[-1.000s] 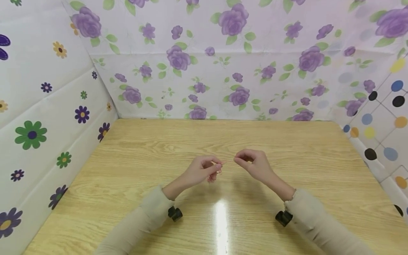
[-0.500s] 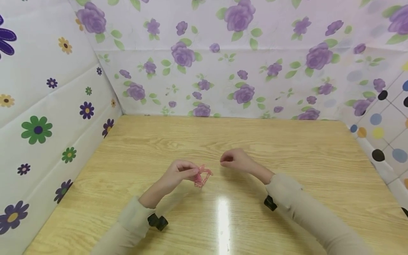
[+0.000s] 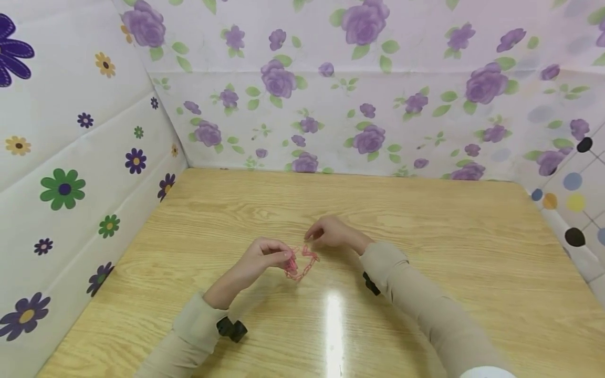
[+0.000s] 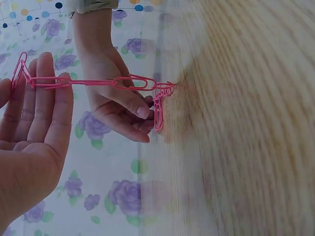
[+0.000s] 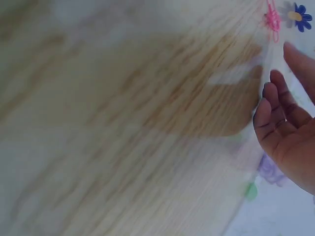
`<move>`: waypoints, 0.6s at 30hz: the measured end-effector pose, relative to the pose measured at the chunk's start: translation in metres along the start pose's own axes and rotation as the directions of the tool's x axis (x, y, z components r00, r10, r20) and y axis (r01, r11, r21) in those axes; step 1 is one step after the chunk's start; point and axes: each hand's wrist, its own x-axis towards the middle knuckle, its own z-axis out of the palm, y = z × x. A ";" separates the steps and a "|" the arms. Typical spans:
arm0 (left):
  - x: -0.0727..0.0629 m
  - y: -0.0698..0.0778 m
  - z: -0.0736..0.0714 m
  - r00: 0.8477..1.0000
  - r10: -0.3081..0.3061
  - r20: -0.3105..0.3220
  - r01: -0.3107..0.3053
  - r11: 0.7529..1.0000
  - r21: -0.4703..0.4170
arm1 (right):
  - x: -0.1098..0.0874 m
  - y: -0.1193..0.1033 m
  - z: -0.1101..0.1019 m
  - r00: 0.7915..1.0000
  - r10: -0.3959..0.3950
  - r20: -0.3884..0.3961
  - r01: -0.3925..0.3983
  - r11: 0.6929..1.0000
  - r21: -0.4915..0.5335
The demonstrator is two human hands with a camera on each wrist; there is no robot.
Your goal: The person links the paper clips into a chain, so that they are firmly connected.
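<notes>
Between the left thumb and fingers of my left hand (image 3: 271, 257) a chain of pink paper clips (image 3: 307, 270) is pinched, and part of it hangs in a loop above the table. In the left wrist view the chain (image 4: 93, 82) stretches out from the left hand (image 4: 34, 128) and bunches at its far end. My right hand (image 3: 333, 232) hovers just behind the chain, fingers loosely curved. Nothing shows between thumb and fingers of the right hand (image 5: 285, 118) in the right wrist view; whether its fingertips touch the chain I cannot tell.
Below the hands lies a wood-grain table (image 3: 227, 210) with a bright light reflection near the front. A flowered sheet (image 3: 331, 105) hangs behind it, with patterned sheets on both sides. Dark wrist cameras sit at both sleeves. A white round edge (image 3: 487, 371) shows at bottom right.
The right hand let go of the stretched chain and moved left toward it. My left hand shifted left and down with the chain, which now hangs in an open loop. The head view turned slightly.
</notes>
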 end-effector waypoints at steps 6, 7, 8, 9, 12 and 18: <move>0.002 -0.001 -0.003 1.000 -0.020 0.000 0.020 1.000 0.009 | 0.009 0.002 0.004 0.997 -0.060 0.051 0.060 0.998 0.000; 0.003 -0.002 -0.004 1.000 -0.023 0.000 0.023 1.000 0.011 | 0.009 0.003 0.005 0.996 -0.071 0.050 0.072 0.997 -0.017; 0.003 -0.002 -0.004 1.000 -0.025 -0.002 0.025 1.000 0.013 | 0.010 0.004 0.006 0.996 -0.075 0.050 0.077 0.996 -0.034; 0.003 -0.002 -0.004 1.000 -0.029 -0.003 0.029 0.999 0.015 | 0.011 0.005 0.007 0.995 -0.082 0.049 0.085 0.995 -0.051; 0.005 -0.001 -0.004 0.999 -0.036 0.000 0.036 0.999 0.016 | 0.011 0.005 0.009 0.995 -0.084 0.046 0.088 0.993 -0.075; 0.006 0.000 -0.001 0.999 -0.044 -0.001 0.044 0.999 0.011 | 0.010 -0.001 0.010 0.994 -0.063 0.085 0.070 0.995 -0.078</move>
